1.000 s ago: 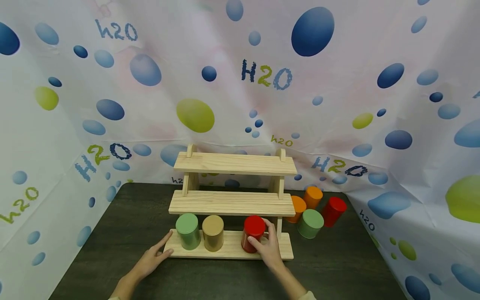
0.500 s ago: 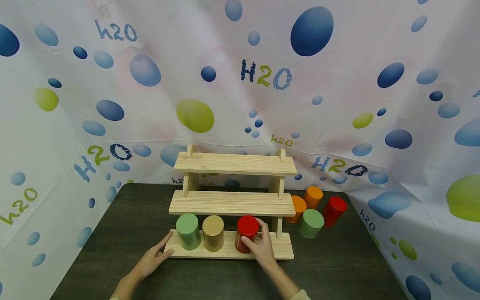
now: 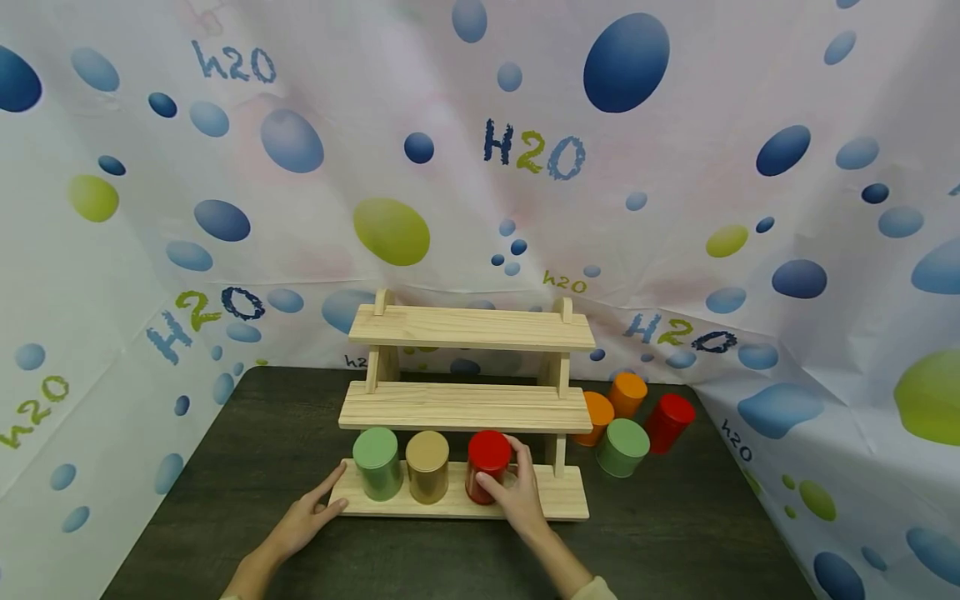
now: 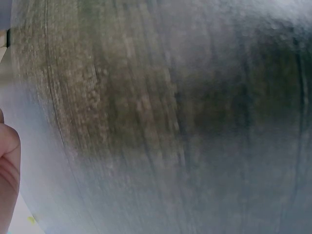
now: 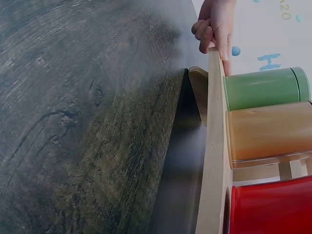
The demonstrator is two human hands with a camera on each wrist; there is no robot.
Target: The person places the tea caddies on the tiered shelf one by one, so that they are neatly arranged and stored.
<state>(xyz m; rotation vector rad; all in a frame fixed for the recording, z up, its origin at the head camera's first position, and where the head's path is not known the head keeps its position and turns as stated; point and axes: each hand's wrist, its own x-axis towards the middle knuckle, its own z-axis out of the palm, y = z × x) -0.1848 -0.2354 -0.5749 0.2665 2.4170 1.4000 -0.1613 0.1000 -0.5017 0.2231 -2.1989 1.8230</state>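
Note:
In the head view my right hand (image 3: 521,500) grips a red canister (image 3: 488,465), which stands upright on the lowest board of a three-tier wooden shelf (image 3: 472,406). A gold canister (image 3: 427,467) and a green canister (image 3: 377,463) stand to its left on the same board; a gap separates the red from the gold. My left hand (image 3: 300,525) holds that board's left end between thumb and index finger. From the right wrist view, the left hand (image 5: 218,27) pinches the board end, other fingers curled. The left wrist view shows mostly tabletop and part of a hand.
Right of the shelf, on the dark table (image 3: 390,558), stand a second green canister (image 3: 622,448), a second red canister (image 3: 667,425) and two orange canisters (image 3: 627,395), one partly hidden by the shelf. A patterned white curtain (image 3: 465,167) hangs behind the table.
My right hand has slid the red canister left along the lowest board, closer to the gold one. The left hand stays at the board's left end.

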